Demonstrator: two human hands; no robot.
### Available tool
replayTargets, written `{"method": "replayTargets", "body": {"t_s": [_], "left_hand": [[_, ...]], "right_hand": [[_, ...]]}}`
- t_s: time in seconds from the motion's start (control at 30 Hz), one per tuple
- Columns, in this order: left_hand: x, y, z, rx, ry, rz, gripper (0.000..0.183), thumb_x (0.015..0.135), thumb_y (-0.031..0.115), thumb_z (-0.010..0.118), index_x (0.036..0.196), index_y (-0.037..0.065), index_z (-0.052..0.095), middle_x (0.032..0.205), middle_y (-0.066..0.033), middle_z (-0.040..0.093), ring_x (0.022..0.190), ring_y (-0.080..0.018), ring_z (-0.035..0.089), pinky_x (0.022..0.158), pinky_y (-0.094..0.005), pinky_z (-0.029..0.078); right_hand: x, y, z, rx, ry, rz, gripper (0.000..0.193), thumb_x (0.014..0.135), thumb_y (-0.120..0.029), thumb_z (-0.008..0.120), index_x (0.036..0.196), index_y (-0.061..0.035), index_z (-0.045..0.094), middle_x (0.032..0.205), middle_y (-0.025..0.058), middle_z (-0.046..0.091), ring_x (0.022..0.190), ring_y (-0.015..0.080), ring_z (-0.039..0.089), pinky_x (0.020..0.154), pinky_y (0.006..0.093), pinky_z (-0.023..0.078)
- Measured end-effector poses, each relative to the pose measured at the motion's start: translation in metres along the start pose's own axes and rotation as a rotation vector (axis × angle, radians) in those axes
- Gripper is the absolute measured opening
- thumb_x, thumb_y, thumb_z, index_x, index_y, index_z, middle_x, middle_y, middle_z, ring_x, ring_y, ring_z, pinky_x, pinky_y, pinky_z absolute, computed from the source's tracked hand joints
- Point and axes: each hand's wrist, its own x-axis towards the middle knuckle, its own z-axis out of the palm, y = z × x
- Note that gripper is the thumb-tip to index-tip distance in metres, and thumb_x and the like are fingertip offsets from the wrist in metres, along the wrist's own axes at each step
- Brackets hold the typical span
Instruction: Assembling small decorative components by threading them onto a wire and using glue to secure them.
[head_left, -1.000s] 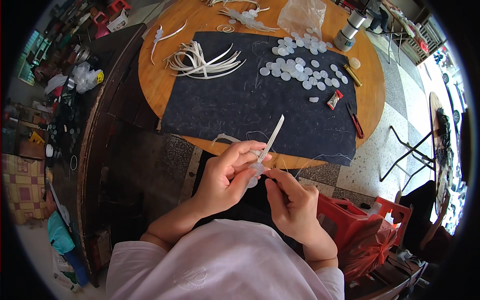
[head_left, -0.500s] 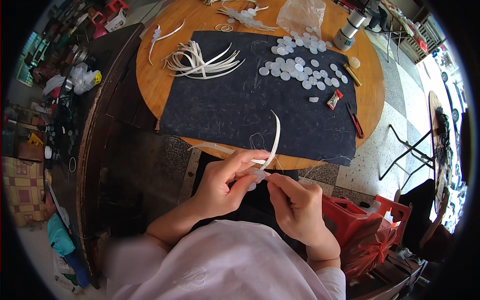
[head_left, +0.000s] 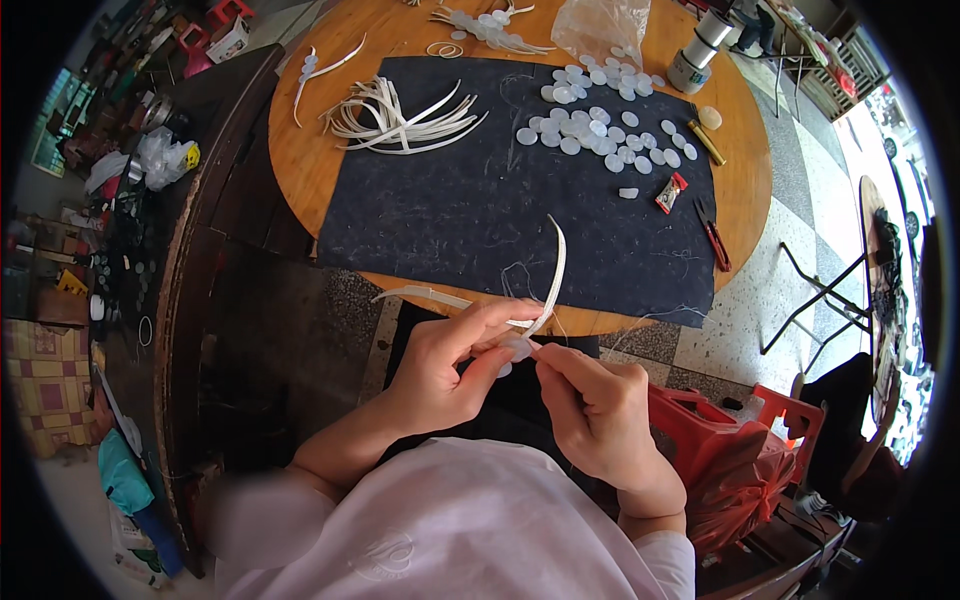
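Note:
My left hand (head_left: 437, 372) is closed in a pinch on a narrow white strap (head_left: 556, 268) and translucent whitish discs (head_left: 516, 347) at the strap's middle. One strap end curves up over the dark mat; the other sticks out to the left past my knuckles. Right beside the discs, my right hand (head_left: 597, 412) has thumb and forefinger pressed together. What it pinches is too small to make out; a fine thread shows close by. Both hands are just off the table's near edge, above my lap.
On the round wooden table (head_left: 296, 190) lies a dark mat (head_left: 420, 215). It bears a bundle of white straps (head_left: 400, 128), many loose discs (head_left: 570, 128), a red wrapped packet (head_left: 671, 192) and red-handled snips (head_left: 713, 240). A thread spool (head_left: 700, 52) stands at far right. Red stools (head_left: 690, 420) are at my right.
The view has shifted slightly. Both hands keep nearly the same grip and place, with the strap and discs still between them.

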Motion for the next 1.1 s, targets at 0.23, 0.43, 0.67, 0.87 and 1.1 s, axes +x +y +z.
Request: {"method": "replayTargets", "body": {"t_s": [0.23,0.43,0.67,0.87,1.1], "left_hand": [[0.001,-0.001,0.0,0.165,-0.009,0.132,0.045,0.074,-0.019,0.049,0.116,-0.003,0.051,0.111,-0.015,0.06,0.092,-0.0243,0.065,0.076,-0.0277,0.053],[0.004,0.003,0.008,0.463,-0.006,0.366,0.041,0.071,-0.022,0.049,0.108,-0.007,0.055,0.108,-0.0231,0.059,0.09,-0.0285,0.065,0.075,-0.0305,0.055],[0.001,-0.002,0.012,0.823,-0.174,0.593,0.044,0.065,-0.014,0.055,0.109,-0.013,0.053,0.102,-0.0301,0.058,0.086,-0.0349,0.064,0.071,-0.0363,0.056],[0.002,-0.012,0.013,1.025,-0.279,0.7,0.044,0.067,-0.005,0.059,0.109,-0.015,0.053,0.098,-0.0314,0.057,0.077,-0.0344,0.063,0.066,-0.0355,0.056],[0.002,-0.021,0.017,1.145,-0.357,0.688,0.043,0.068,0.0,0.059,0.107,-0.016,0.054,0.093,-0.0327,0.057,0.071,-0.033,0.062,0.062,-0.0332,0.055]], "right_hand": [[0.002,-0.001,-0.001,-0.033,-0.018,0.01,0.011,0.077,0.005,0.057,0.087,0.0043,0.063,0.055,0.0103,0.054,0.044,0.0144,0.054,0.042,0.0247,0.039],[0.002,0.001,-0.001,-0.007,-0.065,0.092,0.006,0.076,0.005,0.055,0.081,0.004,0.057,0.058,0.0142,0.055,0.048,0.026,0.057,0.043,0.032,0.042],[-0.006,0.021,0.015,0.231,-0.016,0.242,0.003,0.077,0.005,0.051,0.077,0.0042,0.053,0.059,0.0183,0.055,0.051,0.0304,0.058,0.046,0.0328,0.043],[-0.012,0.033,0.025,0.465,0.02,0.388,0.007,0.082,0.004,0.049,0.076,0.0046,0.053,0.059,0.01,0.056,0.051,0.0164,0.055,0.047,0.0297,0.042],[-0.008,0.041,0.03,0.685,-0.031,0.648,0.009,0.085,0.002,0.047,0.079,0.0032,0.054,0.059,0.0027,0.053,0.048,0.0075,0.047,0.04,0.0243,0.036]]}}
